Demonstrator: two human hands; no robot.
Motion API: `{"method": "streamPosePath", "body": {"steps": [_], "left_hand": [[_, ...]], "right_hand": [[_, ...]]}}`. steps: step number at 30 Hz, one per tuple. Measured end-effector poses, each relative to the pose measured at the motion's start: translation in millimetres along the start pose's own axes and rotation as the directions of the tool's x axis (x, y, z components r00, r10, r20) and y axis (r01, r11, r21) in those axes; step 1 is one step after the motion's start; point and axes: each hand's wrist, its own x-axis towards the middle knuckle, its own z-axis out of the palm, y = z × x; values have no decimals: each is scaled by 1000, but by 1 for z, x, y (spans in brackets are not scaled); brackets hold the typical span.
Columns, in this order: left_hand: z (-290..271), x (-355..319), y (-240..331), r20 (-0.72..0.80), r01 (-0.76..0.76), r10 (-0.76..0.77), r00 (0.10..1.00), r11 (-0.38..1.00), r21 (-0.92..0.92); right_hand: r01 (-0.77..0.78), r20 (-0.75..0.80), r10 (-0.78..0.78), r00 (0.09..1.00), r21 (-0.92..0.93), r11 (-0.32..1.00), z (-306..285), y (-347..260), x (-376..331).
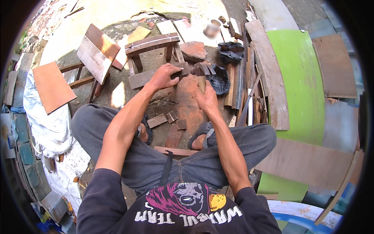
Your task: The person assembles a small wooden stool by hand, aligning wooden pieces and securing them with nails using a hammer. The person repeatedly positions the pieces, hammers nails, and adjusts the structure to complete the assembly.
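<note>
A short, dark wooden board [141, 79] lies crosswise in front of me, below a small wooden stool frame [152, 43]. My left hand [163, 77] is closed over the board's right part, with the forefinger and thumb near its end. A tiny pale spot shows at the forefinger's tip; what it is I cannot make out. Wrapped round the wooden handle of a claw hammer [201, 82], my right hand [207, 98] keeps the tool upright. The dark hammer head is just right of the board's end. Whether it touches the wood I cannot tell.
Small wood offcuts [157, 120] lie between my feet. Crumpled black plastic bags [218, 80] and stacked wood strips [236, 84] are on the right, beside a green panel [296, 85]. Leftward stand loose boards [53, 85] and a white sack [48, 124]. A reddish slab [193, 50] lies ahead.
</note>
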Motion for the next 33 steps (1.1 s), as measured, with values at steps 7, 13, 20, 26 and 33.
{"method": "streamPosePath", "body": {"steps": [7,13,20,26,33], "left_hand": [[-5,0,1,-96,-16,30,995,990,142],[14,0,-12,-110,-11,15,994,999,41],[10,5,-2,-17,91,-89,996,970,227],[16,17,-5,44,236,-266,963,910,340],[14,18,-4,81,265,-301,950,918,296]], "right_hand": [[-128,33,126,992,97,987,-2,10,-4],[21,-65,-17,998,68,997,10,8,1],[90,-60,-87,994,52,995,2,-16,7],[81,-76,-77,994,55,995,5,-9,8],[42,-30,-40,999,77,996,4,-10,10]]}}
